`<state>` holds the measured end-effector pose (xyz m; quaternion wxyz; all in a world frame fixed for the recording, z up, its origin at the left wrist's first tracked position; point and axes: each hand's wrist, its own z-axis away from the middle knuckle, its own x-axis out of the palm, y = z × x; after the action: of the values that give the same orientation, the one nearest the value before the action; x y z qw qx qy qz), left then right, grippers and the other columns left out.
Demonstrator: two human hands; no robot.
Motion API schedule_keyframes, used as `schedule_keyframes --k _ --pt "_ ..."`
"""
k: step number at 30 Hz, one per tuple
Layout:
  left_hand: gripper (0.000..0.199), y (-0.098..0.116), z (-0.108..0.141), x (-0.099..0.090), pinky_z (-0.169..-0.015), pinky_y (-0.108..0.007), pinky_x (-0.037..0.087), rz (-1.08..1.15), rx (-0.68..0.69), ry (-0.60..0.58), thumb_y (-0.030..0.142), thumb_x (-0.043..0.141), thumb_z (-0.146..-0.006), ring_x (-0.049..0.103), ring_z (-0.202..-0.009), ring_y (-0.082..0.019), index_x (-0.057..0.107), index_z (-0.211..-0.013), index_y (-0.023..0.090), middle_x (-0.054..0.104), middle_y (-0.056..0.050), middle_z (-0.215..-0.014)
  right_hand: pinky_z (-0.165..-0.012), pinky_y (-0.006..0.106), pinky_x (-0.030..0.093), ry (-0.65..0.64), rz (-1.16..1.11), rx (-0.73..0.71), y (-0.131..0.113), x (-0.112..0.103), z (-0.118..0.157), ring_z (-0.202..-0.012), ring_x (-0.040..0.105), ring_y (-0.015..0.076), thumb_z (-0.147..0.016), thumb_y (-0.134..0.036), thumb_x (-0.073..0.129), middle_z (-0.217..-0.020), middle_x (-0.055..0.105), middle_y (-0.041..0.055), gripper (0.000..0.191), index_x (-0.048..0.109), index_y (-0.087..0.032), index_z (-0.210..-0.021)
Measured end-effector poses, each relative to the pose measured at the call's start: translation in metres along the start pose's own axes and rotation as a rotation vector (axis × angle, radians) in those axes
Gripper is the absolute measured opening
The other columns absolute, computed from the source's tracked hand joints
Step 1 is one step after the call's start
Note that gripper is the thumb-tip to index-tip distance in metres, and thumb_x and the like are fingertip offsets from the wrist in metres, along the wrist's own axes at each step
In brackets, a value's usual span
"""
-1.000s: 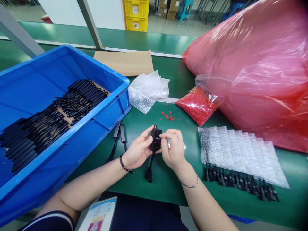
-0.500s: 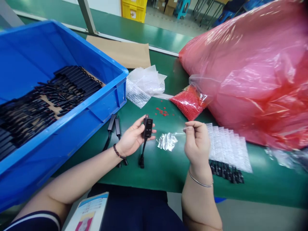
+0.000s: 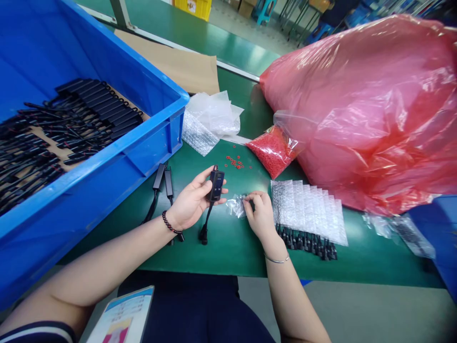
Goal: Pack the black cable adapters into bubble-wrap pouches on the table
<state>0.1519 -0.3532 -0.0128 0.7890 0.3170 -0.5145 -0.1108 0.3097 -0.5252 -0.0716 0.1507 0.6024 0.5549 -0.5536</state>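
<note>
My left hand (image 3: 192, 202) holds a small black device (image 3: 216, 186) upright between thumb and fingers, its short cable hanging down to a plug (image 3: 203, 235). To the right, my right hand (image 3: 260, 213) has its thumb and index fingertips together at the edge of a crumpled clear film piece (image 3: 236, 206) on the green table; whether it grips the film is too small to tell. Small red rings (image 3: 235, 163) lie scattered beyond the hands. Two more black devices (image 3: 163, 178) rest left of my left hand. Right of my right hand, a row of bubble-wrap sleeves (image 3: 307, 207) covers several devices, with black plugs sticking out.
A large blue bin (image 3: 143, 138) of black devices stands at the left. Flat bubble bags (image 3: 214, 116) and brown cardboard (image 3: 174, 64) lie behind. A bag of red rings (image 3: 272, 151) sits before a big pink plastic bag (image 3: 357, 109) at the right.
My right hand has moved from beside the sleeves to the clear film. The view has shifted, showing more of the sleeve row. My left hand still holds the device.
</note>
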Motion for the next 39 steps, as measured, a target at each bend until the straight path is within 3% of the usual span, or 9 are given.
schedule_keyframes --k 11,14,18,22,26,28,31,34,39 --pt "0.046 0.000 0.001 0.002 -0.081 -0.041 0.052 0.017 -0.006 0.028 0.022 0.051 -0.086 0.061 -0.098 -0.022 0.041 -0.131 0.025 0.057 -0.011 -0.116 -0.094 0.050 0.039 -0.191 -0.004 0.005 -0.010 -0.022 0.010 -0.116 0.042 0.0287 -0.073 -0.042 0.067 -0.122 0.044 0.0129 0.049 0.053 -0.022 -0.115" --pt "0.045 -0.002 0.002 0.003 -0.081 -0.040 0.052 0.010 0.006 0.026 0.023 0.051 -0.086 0.061 -0.098 -0.022 0.041 -0.130 0.025 0.056 -0.010 -0.116 -0.097 0.051 0.037 -0.133 -0.018 0.019 -0.017 -0.033 -0.003 -0.118 0.041 0.0284 -0.073 -0.042 0.067 -0.126 0.042 0.0133 0.048 0.053 -0.022 -0.115" --pt "0.045 -0.005 0.007 0.007 -0.081 -0.038 0.051 -0.012 0.045 -0.039 0.023 0.053 -0.085 0.061 -0.095 -0.020 0.043 -0.129 0.026 0.054 -0.009 -0.120 -0.096 0.048 0.038 -0.081 -0.107 -0.051 -0.036 -0.029 -0.053 -0.119 0.042 0.0255 -0.082 -0.033 0.056 -0.124 0.047 0.0111 0.031 0.056 -0.025 -0.112" --pt "0.043 -0.005 0.013 0.010 -0.080 -0.037 0.051 -0.002 0.029 -0.091 0.024 0.056 -0.083 0.061 -0.092 -0.019 0.048 -0.126 0.025 0.055 -0.009 -0.119 -0.080 0.037 0.049 -0.183 -0.272 -0.011 -0.056 0.013 -0.125 -0.099 0.055 0.0199 -0.084 -0.031 0.050 -0.128 0.044 0.0134 0.033 0.055 -0.021 -0.115" --pt "0.040 -0.004 0.013 0.009 -0.078 -0.037 0.051 0.027 0.072 -0.084 0.026 0.060 -0.081 0.061 -0.092 -0.020 0.052 -0.120 0.022 0.056 -0.010 -0.117 -0.078 0.038 0.048 -0.146 -0.215 0.119 -0.064 0.054 -0.177 -0.074 0.059 0.0170 -0.074 -0.030 0.060 -0.108 0.058 0.0143 0.051 0.047 -0.013 -0.121" --pt "0.038 -0.003 0.010 0.007 -0.079 -0.036 0.051 0.038 0.104 -0.054 0.025 0.061 -0.080 0.061 -0.093 -0.020 0.054 -0.117 0.021 0.057 -0.009 -0.116 -0.075 0.037 0.048 -0.141 -0.206 0.142 -0.064 0.060 -0.186 -0.072 0.060 0.0185 -0.073 -0.027 0.061 -0.093 0.063 0.0105 0.044 0.052 -0.013 -0.113" --pt "0.033 -0.001 0.003 0.004 -0.083 -0.035 0.049 0.017 0.201 0.057 0.024 0.061 -0.080 0.058 -0.098 -0.019 0.056 -0.113 0.019 0.057 -0.008 -0.113 -0.074 0.036 0.047 -0.085 -0.211 0.132 -0.060 0.047 -0.179 -0.074 0.061 0.0198 -0.078 -0.027 0.053 -0.084 0.065 0.0086 0.024 0.057 -0.014 -0.098" --pt "0.032 0.006 0.001 0.003 -0.088 -0.036 0.048 0.020 0.280 0.142 0.023 0.060 -0.081 0.057 -0.101 -0.019 0.056 -0.112 0.019 0.058 -0.007 -0.110 -0.070 0.033 0.048 0.011 -0.264 0.151 -0.053 0.021 -0.154 -0.071 0.060 0.0179 -0.084 -0.033 0.046 -0.086 0.065 0.0085 0.024 0.056 -0.014 -0.097" --pt "0.025 0.023 0.002 0.002 -0.081 -0.042 0.052 0.127 0.194 -0.006 0.019 0.054 -0.084 0.060 -0.099 -0.023 0.056 -0.109 0.017 0.060 -0.008 -0.105 -0.067 0.030 0.047 0.094 -0.387 0.093 -0.051 -0.008 -0.105 -0.069 0.056 0.0149 -0.085 -0.036 0.049 -0.079 0.062 0.0032 0.021 0.057 -0.017 -0.090"
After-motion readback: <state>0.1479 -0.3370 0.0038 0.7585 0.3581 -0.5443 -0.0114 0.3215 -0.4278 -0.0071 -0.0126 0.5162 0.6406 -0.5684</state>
